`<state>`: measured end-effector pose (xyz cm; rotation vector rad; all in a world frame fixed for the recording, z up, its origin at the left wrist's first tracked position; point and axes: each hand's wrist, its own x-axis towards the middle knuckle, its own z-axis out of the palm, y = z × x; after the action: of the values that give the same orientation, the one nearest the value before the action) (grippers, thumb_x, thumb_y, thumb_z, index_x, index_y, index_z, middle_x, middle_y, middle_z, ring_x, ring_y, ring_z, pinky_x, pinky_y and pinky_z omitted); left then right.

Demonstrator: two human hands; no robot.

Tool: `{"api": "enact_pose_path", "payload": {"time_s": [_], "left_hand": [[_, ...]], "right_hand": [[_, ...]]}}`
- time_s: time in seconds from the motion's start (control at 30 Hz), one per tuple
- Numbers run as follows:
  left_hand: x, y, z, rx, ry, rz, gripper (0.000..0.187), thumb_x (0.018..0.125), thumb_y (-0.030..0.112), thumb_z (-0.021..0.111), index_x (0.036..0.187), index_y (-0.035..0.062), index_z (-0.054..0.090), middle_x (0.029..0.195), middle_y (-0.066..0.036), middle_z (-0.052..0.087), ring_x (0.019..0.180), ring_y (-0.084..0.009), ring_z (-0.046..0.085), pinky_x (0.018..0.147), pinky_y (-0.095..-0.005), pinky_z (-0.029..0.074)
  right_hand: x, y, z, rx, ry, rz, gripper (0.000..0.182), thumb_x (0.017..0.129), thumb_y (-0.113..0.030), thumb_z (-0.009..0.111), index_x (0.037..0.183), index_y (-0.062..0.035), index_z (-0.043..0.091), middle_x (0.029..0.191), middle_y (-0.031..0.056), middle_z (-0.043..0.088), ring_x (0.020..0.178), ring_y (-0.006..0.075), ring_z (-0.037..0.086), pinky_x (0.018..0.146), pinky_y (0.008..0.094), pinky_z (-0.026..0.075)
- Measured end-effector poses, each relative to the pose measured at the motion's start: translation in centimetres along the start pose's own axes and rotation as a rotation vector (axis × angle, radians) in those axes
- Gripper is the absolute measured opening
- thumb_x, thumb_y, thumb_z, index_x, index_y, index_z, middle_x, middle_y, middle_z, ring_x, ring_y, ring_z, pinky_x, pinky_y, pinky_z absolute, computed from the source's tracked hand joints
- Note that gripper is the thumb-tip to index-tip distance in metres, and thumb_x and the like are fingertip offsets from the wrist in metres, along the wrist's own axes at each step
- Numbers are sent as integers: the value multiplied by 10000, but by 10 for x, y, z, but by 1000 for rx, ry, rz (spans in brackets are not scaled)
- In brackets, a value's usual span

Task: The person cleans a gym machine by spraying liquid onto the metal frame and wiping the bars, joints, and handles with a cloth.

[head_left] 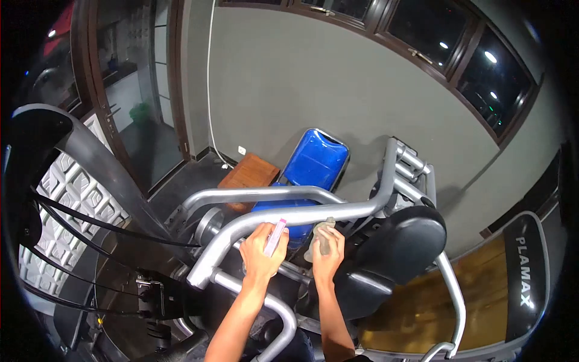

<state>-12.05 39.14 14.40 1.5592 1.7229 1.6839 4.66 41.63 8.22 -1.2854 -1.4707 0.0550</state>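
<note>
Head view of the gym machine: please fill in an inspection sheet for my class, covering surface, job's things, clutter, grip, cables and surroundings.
Surface: silver tubular frame, glare along it
Job's things: pink-and-white item, exact type unclear; pale cloth, crumpled
Clutter: blue padded bench and brown wooden box behind the frame
Grip: left hand closed on the item; right hand closed on the cloth
Cables: black cables at left; white cord down the wall
Surroundings: grey wall, glass door, dark windows, PLAMAX panel
</note>
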Motion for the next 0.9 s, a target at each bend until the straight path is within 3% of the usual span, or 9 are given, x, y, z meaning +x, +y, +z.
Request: {"api": "enact_pose_path", "payload": {"time_s": [0.07, 0.17, 0.3, 0.47, 0.53, 0.57, 0.77, 0.9], "left_hand": [[-1, -4, 1, -9, -15, 16, 204, 849, 253, 709, 820, 54, 675, 756, -126, 646, 684, -375, 647, 611, -429, 493], [-1, -5, 3, -20, -39, 13, 220, 849, 268, 704, 801, 58, 661, 755, -136, 644, 697, -385, 647, 618, -440, 493], [-3, -9, 6, -32, -11, 61, 231, 845, 238, 719, 741, 47, 643, 687, -137, 614, 626, -348, 617, 596, -415, 462], [-7, -15, 3, -16, -47, 34, 245, 855, 302, 698, 787, 71, 655, 756, -129, 647, 695, -387, 642, 632, -455, 483], [-8, -14, -1, -53, -11, 5, 268, 864, 318, 699, 781, 69, 649, 751, -133, 643, 693, -385, 639, 630, -447, 478], [-10, -13, -4, -70, 11, 22, 289, 879, 327, 694, 777, 62, 641, 739, -135, 634, 681, -368, 640, 626, -439, 474], [-13, -10, -12, -83, -15, -38, 265, 897, 294, 702, 832, 40, 662, 764, -139, 642, 681, -337, 643, 652, -416, 483], [-14, -14, -17, -103, -74, 35, 275, 914, 298, 713, 910, 24, 686, 815, -149, 652, 742, -333, 651, 701, -407, 492]], "right_hand": [[-4, 1, -17, 0, -2, -10, 303, 796, -6, 709, 1093, -67, 716, 1174, 130, 627, 1117, 313, 621, 993, 414, 481], [-12, -12, -37, 107, 10, 209, 400, 823, -38, 735, 1218, -52, 676, 1185, 137, 639, 1148, 287, 605, 1015, 390, 461], [-39, 18, -53, 54, -22, 281, 412, 833, -102, 780, 1235, -67, 698, 1212, 133, 640, 1160, 269, 598, 1040, 373, 448], [-55, 14, -50, 156, -52, 305, 369, 891, -91, 740, 1253, -44, 691, 1264, 105, 657, 1203, 217, 593, 1068, 333, 427], [-54, -10, -49, 579, -61, 667, 376, 915, -94, 724, 1279, -20, 667, 1245, 98, 676, 1147, 175, 619, 1031, 311, 453], [-57, -6, -45, 659, -63, 692, 405, 928, -97, 717, 1312, 3, 634, 1234, 91, 680, 1091, 150, 635, 990, 291, 476], [-52, -28, -45, 691, -131, 683, 349, 968, -140, 666, 1285, 4, 641, 1203, 88, 686, 1091, 144, 625, 977, 290, 472], [-45, -18, -47, 646, -127, 582, 284, 1006, -187, 590, 1228, -14, 633, 1138, 53, 668, 1055, 145, 608, 955, 285, 460]]}}
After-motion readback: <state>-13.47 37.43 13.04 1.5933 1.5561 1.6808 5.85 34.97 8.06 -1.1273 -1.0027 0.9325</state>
